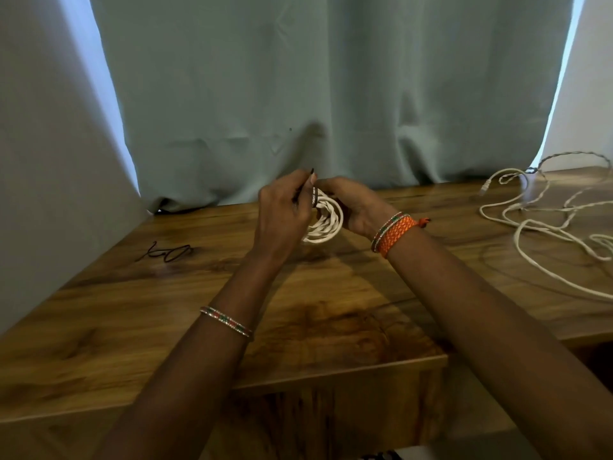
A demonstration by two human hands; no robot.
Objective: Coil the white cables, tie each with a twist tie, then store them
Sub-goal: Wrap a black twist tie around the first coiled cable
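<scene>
At mid-frame, above the wooden table [139, 327], the right hand [351, 207] grips the coiled white cable [323, 224] to keep its loops together, while the left hand [285, 210] pinches a dark twist tie [314, 196] wrapped over the coil's top. Bare tabletop lies below the coil. A spare tie [167, 253] lies left; loose white cables [544, 220] sprawl right, near the curtain [315, 94].

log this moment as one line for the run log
stage: tying first coil | left hand: pinches twist tie | right hand: holds coiled cable | loose cables: uncoiled on table | spare tie: on table
</scene>
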